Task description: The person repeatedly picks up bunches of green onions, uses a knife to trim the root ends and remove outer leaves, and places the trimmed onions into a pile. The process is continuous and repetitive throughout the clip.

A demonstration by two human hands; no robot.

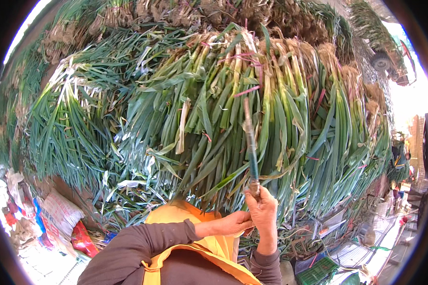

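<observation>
My right hand (262,205) is closed around the lower end of a long, narrow tool (250,142), possibly a knife. The tool points away from me over a broad pile of large green onions (214,142), their roots at the far side and leaves toward me. Pink ties (248,91) lie on and around the stalks. Beside my right wrist, my left hand (232,223) has its fingers curled in front of the yellow apron (189,212). Part of its fingers is hidden behind the right hand, so what it grips cannot be seen.
A paler onion bundle (69,96) fans out at the left. More rooted bundles (199,14) line the far side. A printed sack (59,215) leans at lower left, and a green plastic crate (316,270) sits at lower right. A wheeled vehicle (381,62) stands at far right.
</observation>
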